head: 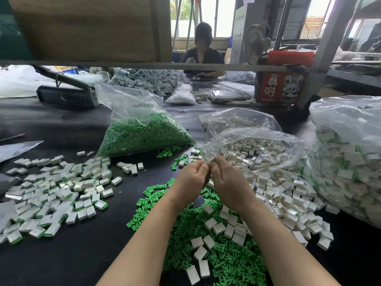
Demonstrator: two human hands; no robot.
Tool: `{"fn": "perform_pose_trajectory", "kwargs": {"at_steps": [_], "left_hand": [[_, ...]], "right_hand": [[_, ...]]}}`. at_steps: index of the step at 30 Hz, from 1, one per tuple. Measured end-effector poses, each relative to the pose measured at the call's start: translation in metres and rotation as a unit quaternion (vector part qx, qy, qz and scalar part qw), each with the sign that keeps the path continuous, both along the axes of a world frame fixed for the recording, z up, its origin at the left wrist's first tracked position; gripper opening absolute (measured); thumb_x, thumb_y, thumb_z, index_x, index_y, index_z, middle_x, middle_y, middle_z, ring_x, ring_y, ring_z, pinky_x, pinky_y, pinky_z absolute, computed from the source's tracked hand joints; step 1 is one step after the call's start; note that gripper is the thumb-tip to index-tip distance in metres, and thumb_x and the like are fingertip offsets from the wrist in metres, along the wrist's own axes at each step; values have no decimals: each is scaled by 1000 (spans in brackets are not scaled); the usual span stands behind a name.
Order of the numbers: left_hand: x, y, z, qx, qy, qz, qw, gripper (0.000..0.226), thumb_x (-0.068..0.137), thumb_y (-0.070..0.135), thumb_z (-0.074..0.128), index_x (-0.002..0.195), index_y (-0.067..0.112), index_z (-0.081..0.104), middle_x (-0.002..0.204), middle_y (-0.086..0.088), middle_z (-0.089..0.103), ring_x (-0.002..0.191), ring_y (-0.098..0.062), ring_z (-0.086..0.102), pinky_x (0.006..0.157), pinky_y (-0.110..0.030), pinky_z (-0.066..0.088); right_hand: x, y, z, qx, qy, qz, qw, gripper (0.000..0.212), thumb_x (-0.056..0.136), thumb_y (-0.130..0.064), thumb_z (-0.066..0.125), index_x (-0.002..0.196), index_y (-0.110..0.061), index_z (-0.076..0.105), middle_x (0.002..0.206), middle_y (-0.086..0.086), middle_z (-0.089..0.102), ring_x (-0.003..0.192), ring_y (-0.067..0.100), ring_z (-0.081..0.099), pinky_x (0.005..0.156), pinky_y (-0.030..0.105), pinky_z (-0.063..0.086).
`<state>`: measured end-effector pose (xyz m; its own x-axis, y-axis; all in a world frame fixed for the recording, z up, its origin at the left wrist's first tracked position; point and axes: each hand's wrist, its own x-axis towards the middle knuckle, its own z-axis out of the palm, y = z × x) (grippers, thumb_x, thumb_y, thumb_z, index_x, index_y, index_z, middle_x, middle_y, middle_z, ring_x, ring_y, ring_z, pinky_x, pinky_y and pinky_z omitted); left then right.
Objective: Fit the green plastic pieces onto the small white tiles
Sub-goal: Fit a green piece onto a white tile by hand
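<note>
My left hand (192, 178) and my right hand (225, 180) meet above the middle of the black table, fingers curled toward each other. Between the fingertips a small piece with a sliver of green (212, 161) shows; most of it is hidden by the fingers. Loose green plastic pieces (226, 261) lie heaped under my forearms, with several white tiles (218, 228) on top. A large spill of white tiles (274, 182) spreads from an open clear bag to the right. At the left lies a pile of tiles with green pieces fitted (57, 195).
A clear bag of green pieces (144, 135) lies behind my hands. A big bag of fitted tiles (348, 162) stands at the right edge. A person sits across the table behind a metal shelf rail (144, 66). A red box (280, 87) stands at the back.
</note>
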<state>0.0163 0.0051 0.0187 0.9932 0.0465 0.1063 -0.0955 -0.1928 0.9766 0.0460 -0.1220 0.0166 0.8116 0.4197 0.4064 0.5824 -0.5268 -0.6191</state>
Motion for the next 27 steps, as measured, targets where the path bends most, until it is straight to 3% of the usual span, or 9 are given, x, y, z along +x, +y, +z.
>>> {"fn": "perform_pose_trajectory", "kwargs": {"at_steps": [2, 5, 8, 10, 12, 16, 27], "left_hand": [[1, 1, -2, -3, 10, 4, 1000, 30, 106, 19, 39, 94, 1, 61, 97, -35, 61, 91, -32, 55, 95, -59, 45], [2, 1, -5, -18, 22, 2, 1000, 31, 106, 20, 37, 94, 1, 58, 91, -22, 57, 89, -27, 50, 97, -64, 40], [5, 0, -12, -22, 22, 14, 999, 30, 106, 20, 37, 94, 8, 60, 91, -18, 61, 86, -24, 57, 88, -54, 49], [5, -3, -17, -8, 23, 23, 999, 28, 106, 23, 36, 94, 18, 60, 89, -8, 65, 78, -16, 60, 73, -34, 51], [5, -6, -22, 20, 22, 31, 999, 26, 107, 23, 36, 94, 24, 58, 88, 1, 63, 78, -9, 60, 71, -24, 49], [6, -10, -27, 57, 15, 41, 997, 24, 106, 22, 36, 100, 25, 59, 104, -1, 66, 104, -17, 62, 94, -31, 48], [6, -10, -29, 87, 7, 52, 995, 27, 107, 21, 35, 100, 17, 61, 96, 0, 66, 93, -15, 62, 84, -27, 48]], "right_hand": [[-1, 0, 0, -17, -6, 8, 1000, 18, 101, -24, 36, 85, -20, 43, 65, -3, 52, 59, 14, 47, 57, 38, 39], [-1, 1, -2, -30, -13, 13, 999, 17, 101, -26, 35, 87, -18, 41, 65, 0, 53, 59, 16, 49, 57, 37, 36], [-1, 4, -7, -34, -18, -3, 999, 18, 102, -28, 33, 88, -18, 40, 69, 5, 57, 63, 22, 53, 59, 39, 40], [-1, 6, -12, -40, -13, -20, 999, 20, 103, -29, 32, 89, -18, 41, 72, 6, 58, 66, 24, 55, 61, 39, 43], [1, 7, -18, -59, 8, -37, 998, 20, 103, -30, 29, 90, -20, 41, 74, 2, 56, 69, 22, 54, 64, 38, 43], [6, 7, -25, -59, 36, -50, 996, 20, 102, -29, 30, 87, -22, 41, 68, -8, 44, 70, 20, 49, 65, 34, 35], [9, 9, -28, -65, 35, -55, 996, 23, 101, -29, 29, 82, -23, 41, 67, -8, 45, 70, 21, 48, 65, 34, 32]]}}
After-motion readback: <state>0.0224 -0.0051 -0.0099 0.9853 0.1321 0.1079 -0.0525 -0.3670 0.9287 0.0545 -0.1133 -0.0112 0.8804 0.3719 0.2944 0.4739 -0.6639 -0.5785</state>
